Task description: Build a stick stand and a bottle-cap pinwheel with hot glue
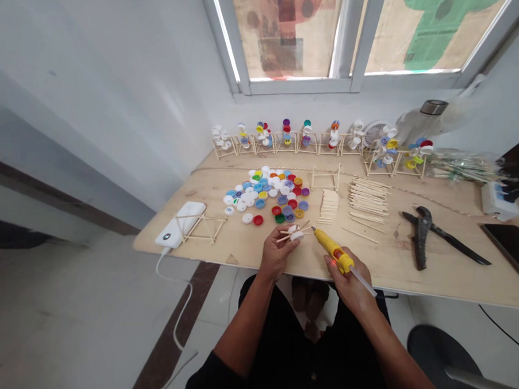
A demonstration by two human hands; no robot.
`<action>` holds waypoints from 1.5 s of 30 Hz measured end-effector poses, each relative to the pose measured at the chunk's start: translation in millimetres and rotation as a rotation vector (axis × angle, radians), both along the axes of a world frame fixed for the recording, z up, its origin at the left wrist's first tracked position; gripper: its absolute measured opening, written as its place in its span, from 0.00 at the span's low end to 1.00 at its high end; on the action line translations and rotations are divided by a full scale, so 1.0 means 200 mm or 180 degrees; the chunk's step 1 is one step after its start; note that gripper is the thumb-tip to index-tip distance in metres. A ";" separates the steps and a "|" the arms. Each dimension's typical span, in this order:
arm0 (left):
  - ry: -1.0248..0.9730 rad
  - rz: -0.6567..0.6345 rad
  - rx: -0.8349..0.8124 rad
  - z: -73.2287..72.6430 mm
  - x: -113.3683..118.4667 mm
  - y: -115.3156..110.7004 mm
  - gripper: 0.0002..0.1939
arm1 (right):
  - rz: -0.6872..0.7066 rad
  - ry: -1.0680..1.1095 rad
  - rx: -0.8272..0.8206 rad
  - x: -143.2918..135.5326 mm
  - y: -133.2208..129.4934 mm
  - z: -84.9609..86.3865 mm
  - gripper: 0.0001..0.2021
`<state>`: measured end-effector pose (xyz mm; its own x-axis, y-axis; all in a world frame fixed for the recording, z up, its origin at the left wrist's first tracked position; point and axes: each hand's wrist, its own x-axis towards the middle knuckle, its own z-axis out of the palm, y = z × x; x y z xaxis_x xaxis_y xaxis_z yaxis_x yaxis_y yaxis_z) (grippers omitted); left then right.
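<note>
Near the table's front edge, my left hand (276, 251) is closed on a small piece made of sticks and white caps (296, 235), with stick ends poking out both sides. My right hand (349, 279) is wrapped round a yellow glue gun (332, 249). The gun's tip points up and left, close to the right-hand stick ends; whether it touches them I cannot tell. A clear glue stick juts from the gun's rear. Behind my left hand lies a pile of coloured bottle caps (260, 204). Wooden sticks (366, 198) lie beyond the gun, beside a stack of shorter sticks (328, 206).
A stick frame (202, 228) leans by a white power bank (181, 223) at left; another frame (326, 179) stands behind the short sticks. Cap-and-stick models (286, 139) line the wall. Pliers (421, 237), a phone (509, 248) and a power strip (500, 201) are at right.
</note>
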<state>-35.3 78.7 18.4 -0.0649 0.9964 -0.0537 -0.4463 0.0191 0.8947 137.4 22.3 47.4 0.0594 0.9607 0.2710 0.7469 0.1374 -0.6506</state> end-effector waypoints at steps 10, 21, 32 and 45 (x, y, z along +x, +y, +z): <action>-0.0037 -0.0017 0.0011 0.00 0.00 0.00 0.20 | -0.0056 -0.0048 0.0007 0.00 0.00 -0.01 0.14; -0.0065 -0.0007 0.0000 0.01 0.00 0.00 0.21 | -0.0074 -0.0080 0.0030 0.00 0.00 -0.01 0.13; -0.0116 -0.0001 0.0042 0.01 0.00 0.00 0.19 | -0.0033 -0.0231 0.0028 -0.01 0.00 -0.01 0.13; -0.0180 -0.0014 0.0029 0.01 0.00 0.00 0.19 | -0.0017 -0.0160 0.0000 0.00 0.00 0.00 0.13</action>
